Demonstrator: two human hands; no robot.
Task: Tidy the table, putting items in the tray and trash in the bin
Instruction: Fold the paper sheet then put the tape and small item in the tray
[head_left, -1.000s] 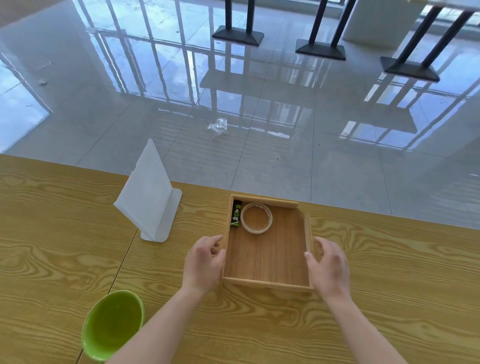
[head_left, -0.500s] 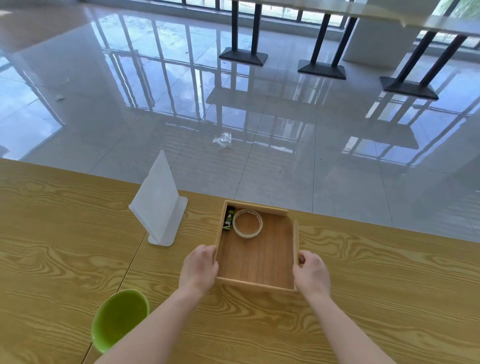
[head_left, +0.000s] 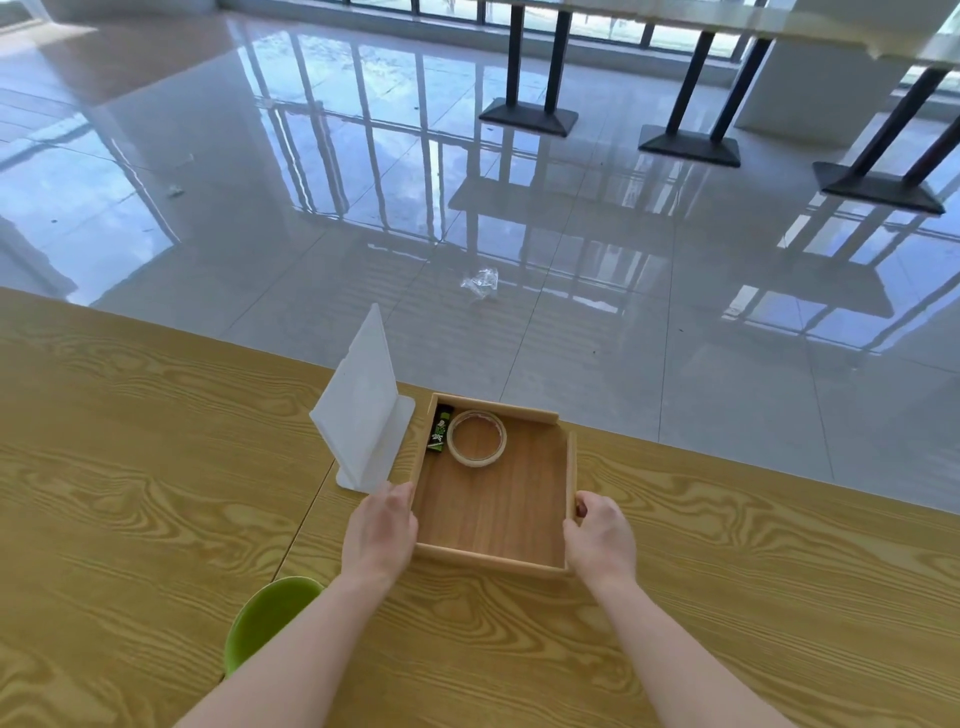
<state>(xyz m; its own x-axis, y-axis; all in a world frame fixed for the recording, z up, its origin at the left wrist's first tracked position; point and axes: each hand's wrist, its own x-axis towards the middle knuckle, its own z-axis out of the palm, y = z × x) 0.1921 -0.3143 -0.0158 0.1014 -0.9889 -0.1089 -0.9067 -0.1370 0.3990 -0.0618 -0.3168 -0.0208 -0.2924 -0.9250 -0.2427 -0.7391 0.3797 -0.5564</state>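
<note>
Wood tray (head_left: 493, 519): light wood, rests on the surface (head_left: 130, 467) between your two hands; you hold it by its side walls.
Left hand (head_left: 382, 535): your fingers are curled against the tray's left wall, near its closer corner.
Right hand (head_left: 600, 535): your fingers wrap the right wall, thumb tip hooked over the rim.
Tape roll (head_left: 476, 438): lies flat in the tray's far left part, beyond your hands.
Green-black packet (head_left: 439, 430): in the far left corner, touching the tape roll.
White stand (head_left: 363, 410): upright, just beyond your left hand, beside the tray's left wall.
Green bin (head_left: 265, 618): nearer than your left hand, partly hidden by your forearm.
</note>
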